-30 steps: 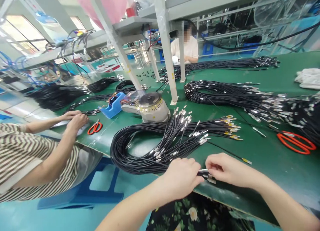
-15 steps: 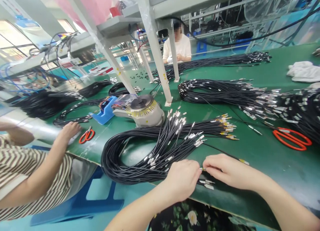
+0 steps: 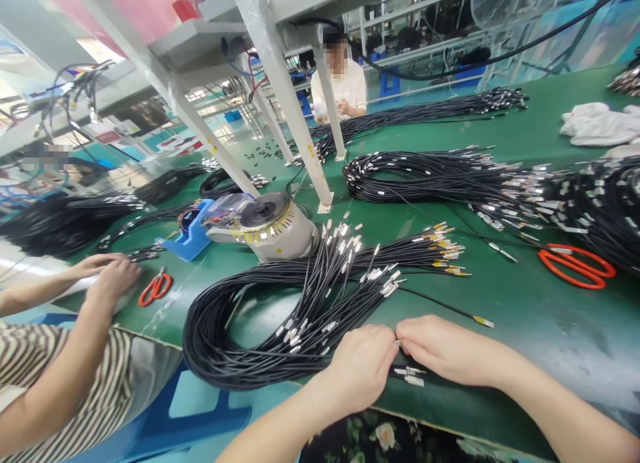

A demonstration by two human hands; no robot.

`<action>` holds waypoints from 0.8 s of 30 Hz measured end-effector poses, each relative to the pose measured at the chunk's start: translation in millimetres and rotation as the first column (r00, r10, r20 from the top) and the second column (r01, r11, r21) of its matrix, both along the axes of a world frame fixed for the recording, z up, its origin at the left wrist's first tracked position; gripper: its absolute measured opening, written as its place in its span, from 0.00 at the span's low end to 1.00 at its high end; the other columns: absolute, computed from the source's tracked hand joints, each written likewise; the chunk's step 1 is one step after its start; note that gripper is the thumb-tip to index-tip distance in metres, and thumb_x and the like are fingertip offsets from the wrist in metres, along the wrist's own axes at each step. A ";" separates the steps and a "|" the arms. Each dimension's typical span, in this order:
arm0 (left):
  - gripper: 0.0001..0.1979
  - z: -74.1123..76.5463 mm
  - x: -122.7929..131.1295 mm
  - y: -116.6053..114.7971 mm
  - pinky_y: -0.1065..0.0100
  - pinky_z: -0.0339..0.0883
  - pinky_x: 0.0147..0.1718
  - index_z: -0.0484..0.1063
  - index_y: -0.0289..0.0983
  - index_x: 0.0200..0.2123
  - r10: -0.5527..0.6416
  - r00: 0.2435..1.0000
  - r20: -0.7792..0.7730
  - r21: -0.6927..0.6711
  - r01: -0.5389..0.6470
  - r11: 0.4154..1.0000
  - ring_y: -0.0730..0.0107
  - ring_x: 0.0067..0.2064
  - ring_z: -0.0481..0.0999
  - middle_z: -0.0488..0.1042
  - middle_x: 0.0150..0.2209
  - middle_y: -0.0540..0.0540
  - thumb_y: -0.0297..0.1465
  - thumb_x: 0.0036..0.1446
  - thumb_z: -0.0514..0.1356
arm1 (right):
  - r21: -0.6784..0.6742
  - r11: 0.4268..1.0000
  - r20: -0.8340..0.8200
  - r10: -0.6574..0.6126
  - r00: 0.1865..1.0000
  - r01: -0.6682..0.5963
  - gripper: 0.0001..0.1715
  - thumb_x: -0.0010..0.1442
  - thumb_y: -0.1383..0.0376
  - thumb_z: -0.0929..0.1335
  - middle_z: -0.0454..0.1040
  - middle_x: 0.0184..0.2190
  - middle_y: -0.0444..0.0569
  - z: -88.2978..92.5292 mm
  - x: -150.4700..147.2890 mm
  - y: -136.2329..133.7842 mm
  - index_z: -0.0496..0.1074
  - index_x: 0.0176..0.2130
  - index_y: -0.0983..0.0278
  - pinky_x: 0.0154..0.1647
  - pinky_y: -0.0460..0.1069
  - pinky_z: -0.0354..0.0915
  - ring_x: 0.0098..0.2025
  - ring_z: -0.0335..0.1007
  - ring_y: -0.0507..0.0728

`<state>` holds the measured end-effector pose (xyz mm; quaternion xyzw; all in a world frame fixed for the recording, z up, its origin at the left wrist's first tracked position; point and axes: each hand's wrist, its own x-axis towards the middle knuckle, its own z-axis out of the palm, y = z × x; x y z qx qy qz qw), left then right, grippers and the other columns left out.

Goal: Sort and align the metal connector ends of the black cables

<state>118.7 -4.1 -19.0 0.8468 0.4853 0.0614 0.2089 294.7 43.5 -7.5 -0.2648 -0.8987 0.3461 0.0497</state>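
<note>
My left hand (image 3: 364,364) and my right hand (image 3: 443,349) meet near the table's front edge, fingers closed. They pinch one black cable between them; only a bit of its pale end (image 3: 398,343) shows, the rest being covered by my fingers. Left of them lies a looped bundle of black cables (image 3: 215,323) with white tags and yellow-marked ends. A few loose white-tagged cable ends (image 3: 411,376) stick out below my hands. Just beyond my right hand, a single cable with a yellow tag (image 3: 483,321) lies on the green table.
Orange-handled scissors (image 3: 577,266) lie at right, another pair (image 3: 155,288) at left beside a co-worker's hands (image 3: 113,276). A round tape dispenser (image 3: 287,229) and blue tape holder (image 3: 193,236) stand behind the bundle. More cable bundles (image 3: 415,176) and white gloves (image 3: 600,124) lie farther back.
My two hands have come closer together, the right one moving left, so less of the cable end shows. The co-worker's hands at left have shifted. The view has turned slightly.
</note>
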 end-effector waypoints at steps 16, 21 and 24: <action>0.14 -3.0 4.1 -0.7 0.71 0.58 0.30 0.60 0.38 0.25 0.075 0.995 0.062 -0.011 -0.075 0.997 0.70 0.29 0.67 0.68 0.26 0.50 0.29 0.62 0.43 | 0.043 0.999 0.027 -0.033 0.999 0.031 0.16 0.63 0.70 0.56 0.71 0.25 0.48 -6.1 -0.6 -1.4 0.63 0.26 0.64 0.30 0.45 0.60 0.28 0.67 0.54; 0.14 -5.0 6.2 -1.1 0.71 0.58 0.30 0.61 0.37 0.25 0.104 0.993 0.060 -0.007 -0.104 0.995 0.70 0.29 0.66 0.68 0.26 0.50 0.28 0.62 0.44 | 0.079 0.996 0.026 -0.040 0.999 0.038 0.16 0.62 0.70 0.56 0.71 0.25 0.48 -9.4 -1.6 -3.0 0.63 0.26 0.64 0.29 0.45 0.59 0.27 0.66 0.54; 0.14 -0.7 6.9 0.5 0.71 0.58 0.31 0.63 0.37 0.25 0.096 0.991 0.095 -0.024 -0.094 0.995 0.70 0.29 0.67 0.68 0.25 0.50 0.29 0.62 0.45 | 0.042 0.998 -0.025 -0.040 0.999 0.041 0.16 0.62 0.69 0.56 0.69 0.24 0.46 -6.6 0.1 -0.9 0.63 0.25 0.64 0.29 0.45 0.58 0.26 0.64 0.53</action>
